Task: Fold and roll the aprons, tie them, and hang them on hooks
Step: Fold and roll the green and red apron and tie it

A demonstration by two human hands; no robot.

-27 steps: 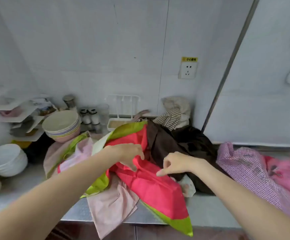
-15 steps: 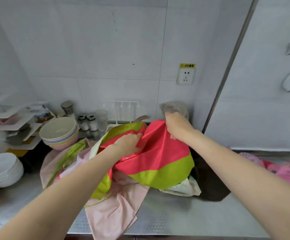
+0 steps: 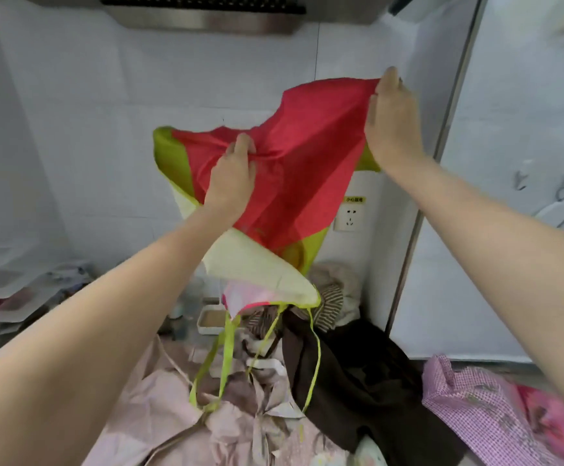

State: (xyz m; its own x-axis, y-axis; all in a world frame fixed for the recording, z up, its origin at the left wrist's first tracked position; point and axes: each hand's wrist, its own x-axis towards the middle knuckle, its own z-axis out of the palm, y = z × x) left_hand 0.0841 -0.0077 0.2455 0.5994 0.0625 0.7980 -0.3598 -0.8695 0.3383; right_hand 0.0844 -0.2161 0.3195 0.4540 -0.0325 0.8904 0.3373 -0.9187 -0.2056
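A red apron with lime-green trim (image 3: 302,169) hangs in the air in front of the tiled wall. My left hand (image 3: 232,176) grips its bunched cloth near the middle. My right hand (image 3: 391,119) holds its upper right edge, higher up. Its lime-green straps (image 3: 227,358) dangle down onto the pile of aprons below. The pile on the counter holds a pale pink apron (image 3: 179,408), a dark brown apron (image 3: 351,385) and a pink checked apron (image 3: 475,408).
A wall socket (image 3: 349,218) sits behind the raised apron. A range hood (image 3: 206,13) hangs above. A striped cloth (image 3: 332,297) and a small white tray (image 3: 210,319) lie at the back of the counter. White shelves (image 3: 8,290) stand at left, a metal-framed panel (image 3: 418,210) at right.
Both hands have lifted the red apron off the pile and high up against the wall; its straps now hang free. My view has tilted upward.
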